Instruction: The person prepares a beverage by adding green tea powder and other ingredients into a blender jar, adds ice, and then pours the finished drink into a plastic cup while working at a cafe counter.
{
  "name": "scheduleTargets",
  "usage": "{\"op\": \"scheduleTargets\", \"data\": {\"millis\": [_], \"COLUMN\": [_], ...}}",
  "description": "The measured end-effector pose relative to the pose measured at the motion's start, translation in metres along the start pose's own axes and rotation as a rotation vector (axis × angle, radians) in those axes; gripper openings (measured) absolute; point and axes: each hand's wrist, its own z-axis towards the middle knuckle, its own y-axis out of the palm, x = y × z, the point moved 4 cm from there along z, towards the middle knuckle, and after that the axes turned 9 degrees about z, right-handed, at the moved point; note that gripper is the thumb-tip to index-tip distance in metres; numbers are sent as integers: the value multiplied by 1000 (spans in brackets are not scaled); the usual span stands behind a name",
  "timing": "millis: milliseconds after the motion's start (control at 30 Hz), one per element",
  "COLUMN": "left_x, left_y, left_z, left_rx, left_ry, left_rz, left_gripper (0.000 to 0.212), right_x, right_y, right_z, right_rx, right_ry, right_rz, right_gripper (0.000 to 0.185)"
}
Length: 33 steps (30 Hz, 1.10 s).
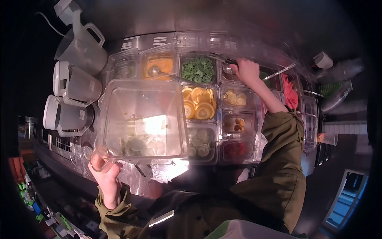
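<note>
My left hand [106, 170] grips the corner handle of a large clear plastic container [176, 119], which is tipped so its inside shows, with a few green bits and pale pieces in it. At the back right my right hand [247, 70] is closed around a dark utensil handle over a clear bin [229, 78]; the utensil's far end is hard to make out. Left of that hand is a bin of chopped kale [198, 70]. Nearer lie orange slices [203, 103], pale yellow slices [235, 98] and cucumber slices [198, 143] in clear bins.
Several plastic pitchers [82, 86] stand at the left. A metal spoon [154, 70] rests in an orange-filled bin. Tongs [279, 71] lean near a bin with a red item [289, 92]. Small bins with red pieces [235, 149] and small round fruit [239, 124] sit front right.
</note>
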Motion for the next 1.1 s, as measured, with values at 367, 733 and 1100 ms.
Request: {"op": "scheduleTargets", "data": {"millis": [367,733,1100], "left_x": [5,1,-1], "left_y": [4,11,33], "left_z": [3,10,29], "left_rx": [-39,-131,-150], "left_ry": [-31,-1,-27], "left_rz": [25,105,-35], "left_gripper": [16,27,16], "right_x": [-30,-8,-51], "right_y": [19,-43,-190], "right_z": [-13,-13,-26], "right_rx": [-107,10,194], "right_ry": [-162,-52,-274], "right_rz": [-127,75,413], "right_gripper": [34,29,36]}}
